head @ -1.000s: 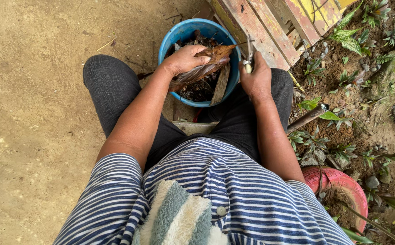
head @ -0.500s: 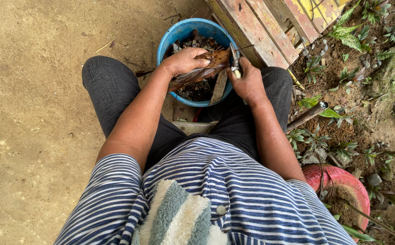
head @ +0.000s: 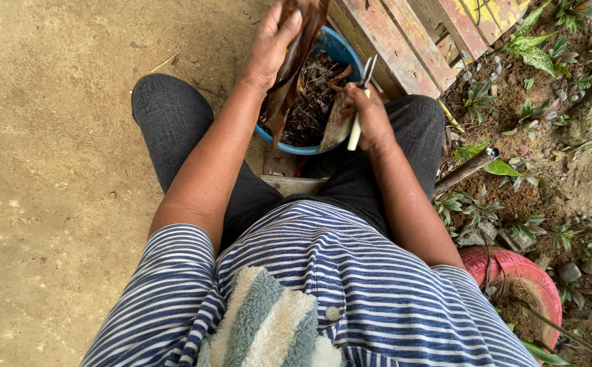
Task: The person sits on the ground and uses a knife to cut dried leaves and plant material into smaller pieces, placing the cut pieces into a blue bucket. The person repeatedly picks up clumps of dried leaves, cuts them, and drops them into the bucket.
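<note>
I sit with a blue bucket [head: 345,51] of dry plant scraps between my knees. My left hand [head: 269,46] is raised above the bucket and grips a long brown dried leaf [head: 289,81] that hangs down over the rim. My right hand [head: 366,112] is over the bucket's right side, closed on a small tool with a pale handle and dark metal tips [head: 361,102], likely scissors. A strip of dried leaf [head: 335,126] lies against that hand. The tool sits just right of the hanging leaf, not touching it.
A weathered red and yellow wooden pallet [head: 426,41] lies beyond the bucket. Soil with small green plants [head: 524,170] fills the right side, with a pink tyre planter [head: 521,275] by my right elbow. A wooden stick [head: 462,170] lies near my right knee. Bare dirt ground [head: 51,170] is to the left.
My left hand has lifted the dried leaf up and away from the bucket's rim. My right hand with the tool has shifted left, closer over the bucket.
</note>
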